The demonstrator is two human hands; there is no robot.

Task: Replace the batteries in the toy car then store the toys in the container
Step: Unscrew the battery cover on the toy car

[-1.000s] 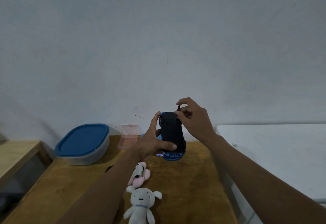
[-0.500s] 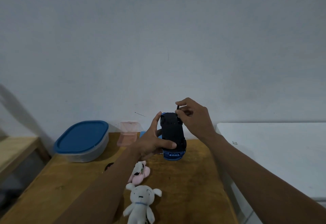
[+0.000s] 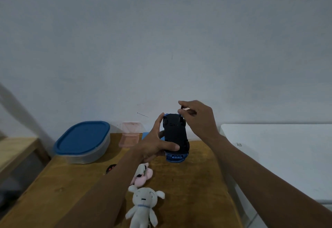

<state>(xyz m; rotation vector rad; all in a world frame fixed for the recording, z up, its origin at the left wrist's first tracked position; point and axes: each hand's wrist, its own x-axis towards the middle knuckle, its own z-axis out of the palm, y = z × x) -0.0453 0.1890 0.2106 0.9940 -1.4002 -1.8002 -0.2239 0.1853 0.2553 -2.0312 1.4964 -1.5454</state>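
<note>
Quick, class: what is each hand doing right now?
Left hand: closed around the toy car, underside facing the camera.
Right hand: fingers pinched on a thin dark tool at the car's far end.

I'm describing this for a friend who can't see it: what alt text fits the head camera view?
A person's left hand holds a blue toy car underside-up above a wooden table, while the right hand works a small screwdriver at its far end. Nearby sit a blue-lidded container, a white plush and a pink plush.
</note>
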